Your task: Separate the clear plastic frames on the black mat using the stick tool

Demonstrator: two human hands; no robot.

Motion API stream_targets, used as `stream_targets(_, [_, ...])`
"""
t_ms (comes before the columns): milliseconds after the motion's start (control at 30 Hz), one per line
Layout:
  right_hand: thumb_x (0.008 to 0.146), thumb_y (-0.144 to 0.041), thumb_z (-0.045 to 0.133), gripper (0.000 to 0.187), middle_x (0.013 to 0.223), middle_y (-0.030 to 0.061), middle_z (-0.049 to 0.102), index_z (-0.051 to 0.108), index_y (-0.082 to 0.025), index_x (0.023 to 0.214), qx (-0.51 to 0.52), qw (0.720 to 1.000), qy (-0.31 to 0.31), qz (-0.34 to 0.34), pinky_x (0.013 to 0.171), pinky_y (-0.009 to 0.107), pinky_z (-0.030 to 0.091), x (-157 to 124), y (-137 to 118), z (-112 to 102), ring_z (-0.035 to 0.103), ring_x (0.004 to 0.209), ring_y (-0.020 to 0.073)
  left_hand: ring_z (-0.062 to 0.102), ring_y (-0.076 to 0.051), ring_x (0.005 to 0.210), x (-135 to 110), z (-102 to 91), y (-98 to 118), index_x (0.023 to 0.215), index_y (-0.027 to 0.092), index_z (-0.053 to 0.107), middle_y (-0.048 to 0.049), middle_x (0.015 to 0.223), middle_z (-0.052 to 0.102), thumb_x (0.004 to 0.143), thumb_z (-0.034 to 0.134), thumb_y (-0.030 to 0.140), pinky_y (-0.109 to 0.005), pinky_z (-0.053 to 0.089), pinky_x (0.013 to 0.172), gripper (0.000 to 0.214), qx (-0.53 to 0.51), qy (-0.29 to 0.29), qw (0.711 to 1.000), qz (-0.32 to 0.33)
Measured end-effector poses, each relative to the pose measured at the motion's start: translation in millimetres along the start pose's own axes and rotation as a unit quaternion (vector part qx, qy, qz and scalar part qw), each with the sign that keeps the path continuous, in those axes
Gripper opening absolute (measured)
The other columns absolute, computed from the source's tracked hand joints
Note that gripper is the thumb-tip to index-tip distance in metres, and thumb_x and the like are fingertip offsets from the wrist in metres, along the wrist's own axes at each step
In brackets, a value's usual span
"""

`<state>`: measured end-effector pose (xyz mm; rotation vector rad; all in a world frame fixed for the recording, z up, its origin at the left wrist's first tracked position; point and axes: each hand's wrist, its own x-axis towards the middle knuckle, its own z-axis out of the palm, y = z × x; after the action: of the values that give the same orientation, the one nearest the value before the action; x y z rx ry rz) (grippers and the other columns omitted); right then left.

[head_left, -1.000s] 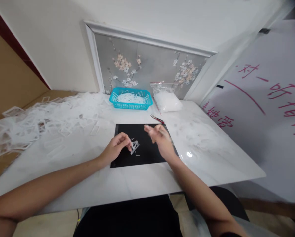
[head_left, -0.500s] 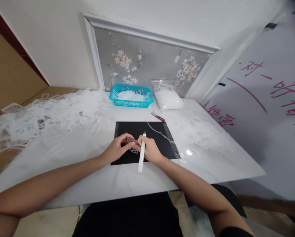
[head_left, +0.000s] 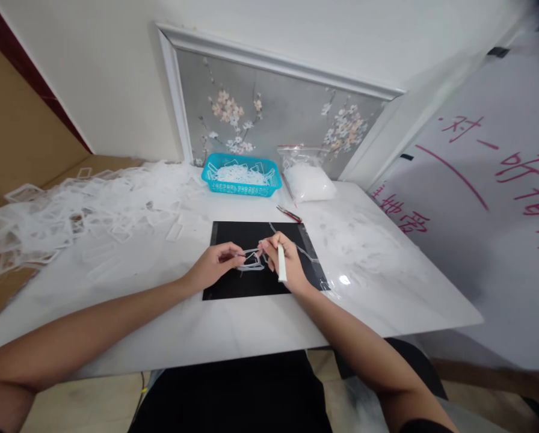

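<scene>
My left hand [head_left: 221, 263] pinches the left end of a translucent white plastic frame [head_left: 251, 267], held just over the black mat [head_left: 227, 288]. At the frame's other end, my right hand [head_left: 285, 258] has its fingers closed and touching or close to it. A slim white-handled tool, which looks like a utility knife [head_left: 282, 264], is gripped in that right hand, its handle end pointing down toward me. Fingers hide its tip. Whether the right fingertips also hold the frame is hard to make out.
A big heap of translucent frames [head_left: 102, 204] covers the table's left. Behind the mat stand a turquoise basket [head_left: 241, 191] with white pieces and a clear bag [head_left: 312, 183] of white material. Red-handled pliers [head_left: 289, 213] lie near the mat. More clear pieces [head_left: 364, 246] lie right.
My right hand has moved right and slightly up, turning the white tool so its tip is now hidden. The plastic frame now shows more openly between both hands.
</scene>
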<state>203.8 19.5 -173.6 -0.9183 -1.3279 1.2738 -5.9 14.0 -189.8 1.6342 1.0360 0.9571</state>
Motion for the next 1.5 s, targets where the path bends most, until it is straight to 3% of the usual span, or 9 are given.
stream_targets(200, [0.069, -0.042, 0.084, 0.054, 0.059, -0.0101, 0.044, 0.033, -0.024, 0.074, 0.009, 0.99, -0.129, 0.052, 0.047, 0.019, 0.032, -1.2, 3.1, 5.5, 0.042, 0.053, 0.0075, 0.067, -0.015, 0.063, -1.8, -0.1, 3.1, 0.091, 0.018, 0.057, 0.0007, 0.071, 0.069, 0.079, 0.076, 0.044, -0.028, 0.056, 0.063, 0.034, -0.09, 0.037, 0.994, -0.053])
stream_targets(267, [0.07, -0.044, 0.082, 0.054, 0.06, -0.0089, 0.049, 0.032, -0.024, 0.074, 0.001, 0.987, -0.147, 0.063, 0.046, 0.019, 0.029, -3.6, 4.0, 8.0, 0.041, 0.052, 0.0075, 0.068, -0.016, 0.064, -2.4, 0.3, 4.3, 0.09, 0.018, 0.057, -0.0004, 0.072, 0.07, 0.081, 0.074, 0.046, -0.028, 0.057, 0.062, 0.034, -0.106, 0.036, 0.992, -0.064])
stream_targets(467, [0.074, -0.044, 0.079, 0.051, 0.069, -0.0052, 0.06, 0.032, -0.024, 0.075, 0.008, 0.994, -0.085, 0.071, 0.043, 0.02, 0.027, -0.8, 1.4, 1.1, 0.041, 0.047, 0.0061, 0.071, -0.018, 0.073, -0.5, -1.7, 4.5, 0.091, 0.016, 0.071, -0.0064, 0.083, 0.076, 0.083, 0.072, 0.045, -0.031, 0.058, 0.071, 0.03, -0.104, 0.036, 0.991, -0.081])
stream_targets(800, [0.078, -0.043, 0.076, 0.044, 0.07, -0.0039, 0.059, 0.036, -0.024, 0.074, -0.06, 0.991, -0.118, 0.012, 0.058, 0.026, 0.043, 2.7, 2.4, -3.0, 0.056, 0.061, 0.0121, 0.068, -0.017, 0.081, -3.2, -3.5, 11.7, 0.087, 0.018, 0.076, -0.0038, 0.087, 0.076, 0.077, 0.079, 0.036, -0.028, 0.051, 0.077, 0.021, -0.047, -0.01, 0.998, -0.048])
stream_targets(933, [0.081, -0.045, 0.072, 0.038, 0.093, 0.0054, 0.067, 0.041, -0.024, 0.075, -0.169, 0.981, -0.052, -0.075, 0.084, 0.036, 0.05, 2.6, 1.4, -5.8, 0.067, 0.096, 0.0225, 0.066, -0.013, 0.072, -2.1, -1.2, 6.6, 0.096, 0.017, 0.068, -0.0013, 0.079, 0.073, 0.079, 0.077, 0.034, -0.025, 0.051, 0.072, 0.026, -0.072, 0.009, 0.996, -0.045])
stream_targets(1033, [0.081, -0.042, 0.073, 0.033, 0.126, 0.0136, 0.061, 0.046, -0.024, 0.079, -0.259, 0.954, 0.025, -0.15, 0.1, 0.043, 0.044, -2.7, -7.7, -5.0, 0.059, 0.121, 0.0276, 0.065, -0.013, 0.068, -0.5, -0.6, 2.8, 0.103, 0.017, 0.062, -0.0002, 0.078, 0.071, 0.082, 0.073, 0.036, -0.026, 0.055, 0.07, 0.03, -0.101, 0.041, 0.993, -0.042])
stream_targets(1233, [0.084, -0.041, 0.07, 0.043, 0.089, 0.0049, 0.072, 0.035, -0.023, 0.064, -0.266, 0.954, -0.063, -0.121, 0.078, 0.031, 0.049, -21.6, -10.7, 16.2, 0.068, 0.084, 0.0199, 0.069, -0.014, 0.073, -3.7, 4.9, 4.4, 0.111, 0.02, 0.051, 0.0011, 0.084, 0.069, 0.083, 0.071, 0.037, -0.029, 0.061, 0.07, 0.039, -0.138, 0.086, 0.986, -0.043])
stream_targets(1367, [0.086, -0.042, 0.065, 0.045, 0.064, -0.0015, 0.061, 0.032, -0.023, 0.063, -0.286, 0.954, -0.056, -0.072, 0.06, 0.025, 0.043, -20.4, 1.0, 22.5, 0.054, 0.06, 0.0136, 0.071, -0.016, 0.074, -8.3, 9.9, 7.7, 0.108, 0.019, 0.052, -0.0012, 0.086, 0.071, 0.082, 0.073, 0.038, -0.03, 0.061, 0.07, 0.038, -0.126, 0.087, 0.987, -0.044])
stream_targets(1500, [0.085, -0.042, 0.065, 0.045, 0.06, -0.0033, 0.056, 0.03, -0.023, 0.064, -0.309, 0.948, -0.032, -0.07, 0.057, 0.024, 0.038, -14.6, 1.6, 17.7, 0.044, 0.055, 0.0118, 0.071, -0.016, 0.074, -10.0, 10.7, 8.3, 0.112, 0.02, 0.054, -0.0018, 0.083, 0.074, 0.081, 0.074, 0.035, -0.029, 0.058, 0.074, 0.04, -0.079, 0.116, 0.99, -0.018])
